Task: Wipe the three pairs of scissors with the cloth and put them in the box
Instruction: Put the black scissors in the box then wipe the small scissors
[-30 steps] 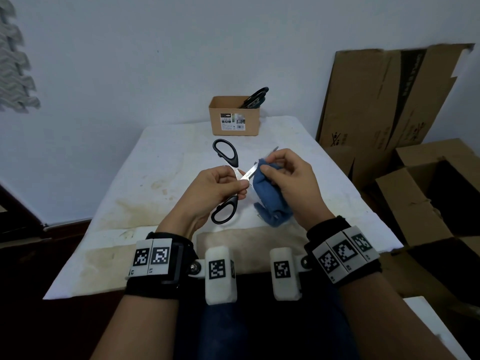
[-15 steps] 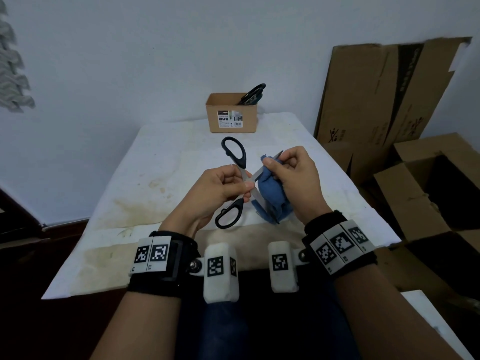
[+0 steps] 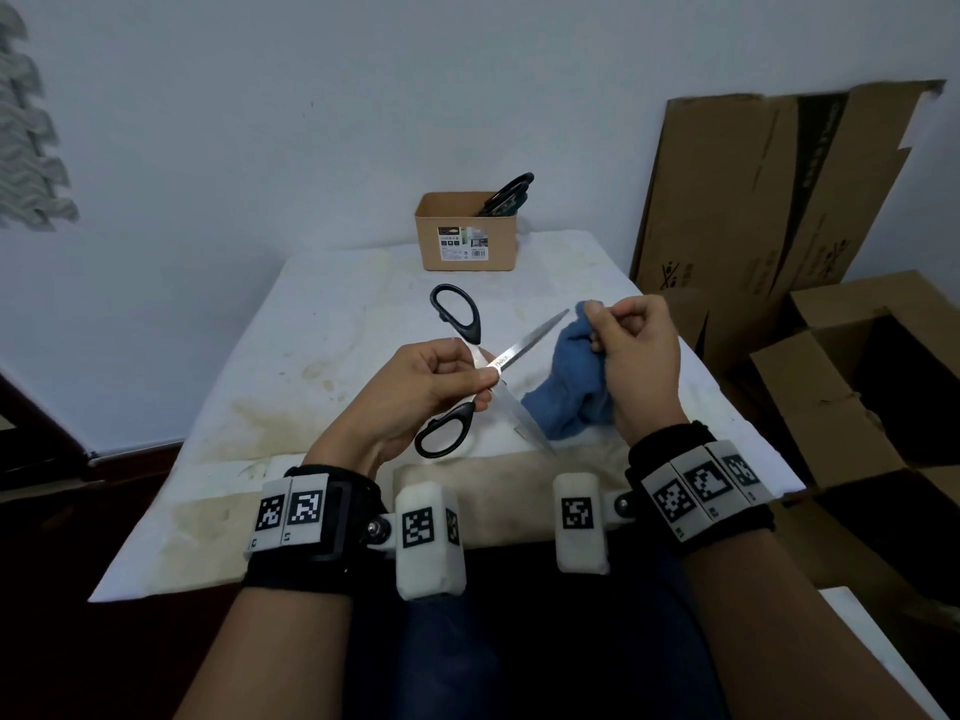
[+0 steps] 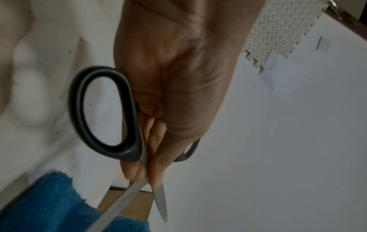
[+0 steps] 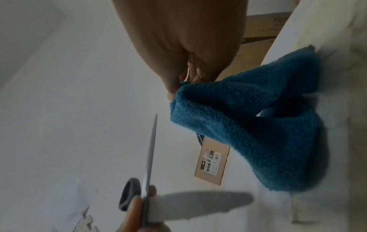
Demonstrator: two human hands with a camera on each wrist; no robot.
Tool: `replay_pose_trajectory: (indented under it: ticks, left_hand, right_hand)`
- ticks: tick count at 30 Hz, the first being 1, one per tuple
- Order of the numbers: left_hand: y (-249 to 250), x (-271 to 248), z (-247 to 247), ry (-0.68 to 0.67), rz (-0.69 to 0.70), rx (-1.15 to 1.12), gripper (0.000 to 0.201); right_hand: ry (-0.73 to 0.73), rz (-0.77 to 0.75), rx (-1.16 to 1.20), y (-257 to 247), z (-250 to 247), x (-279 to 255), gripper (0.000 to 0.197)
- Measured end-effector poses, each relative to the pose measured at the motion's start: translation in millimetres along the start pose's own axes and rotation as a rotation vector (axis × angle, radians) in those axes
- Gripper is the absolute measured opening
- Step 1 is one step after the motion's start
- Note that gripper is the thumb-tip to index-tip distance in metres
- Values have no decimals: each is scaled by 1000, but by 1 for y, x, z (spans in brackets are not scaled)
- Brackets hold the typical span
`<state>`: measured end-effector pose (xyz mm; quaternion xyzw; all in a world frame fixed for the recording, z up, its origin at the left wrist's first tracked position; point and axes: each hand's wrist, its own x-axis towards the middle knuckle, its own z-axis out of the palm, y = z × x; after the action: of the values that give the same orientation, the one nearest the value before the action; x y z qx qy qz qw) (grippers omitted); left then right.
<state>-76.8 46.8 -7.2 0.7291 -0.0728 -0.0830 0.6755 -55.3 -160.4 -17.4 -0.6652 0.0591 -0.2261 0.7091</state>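
Note:
My left hand (image 3: 441,379) pinches a pair of black-handled scissors (image 3: 524,345) at the pivot, above the table, blades spread wide apart. The left wrist view shows one black handle loop (image 4: 103,113) beside my palm and both blades past my fingertips. My right hand (image 3: 631,350) grips a bunched blue cloth (image 3: 569,392) just right of the upper blade, apart from it; the cloth (image 5: 248,125) hangs from my fingers. A small cardboard box (image 3: 466,232) stands at the far edge of the table, with black scissor handles (image 3: 511,192) sticking out of it.
The white, stained table (image 3: 322,356) runs from my lap to the wall. Large cardboard boxes (image 3: 857,356) and flattened cardboard (image 3: 769,184) stand to the right of the table. A dark wooden edge (image 3: 36,433) lies at the left.
The right hand slid the cloth along the upper blade and off its tip, now holding it clear to the right. The scissors stay spread in my left hand.

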Motion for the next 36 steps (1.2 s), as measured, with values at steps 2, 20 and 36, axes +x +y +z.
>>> replay_pose_trajectory:
  ticks: [2,20,36]
  left_hand:
    - [1,0,-3,17,-7,-20,14]
    - [8,2,13,10,-12,-39,21]
    - [7,1,11,-24,-17,60,1]
  right_hand:
    - [12,26,32,-1,-3,2,17]
    - [-233,104,0,-4,17,-14,18]
    - [-114,144,54,2,6,-2,15]
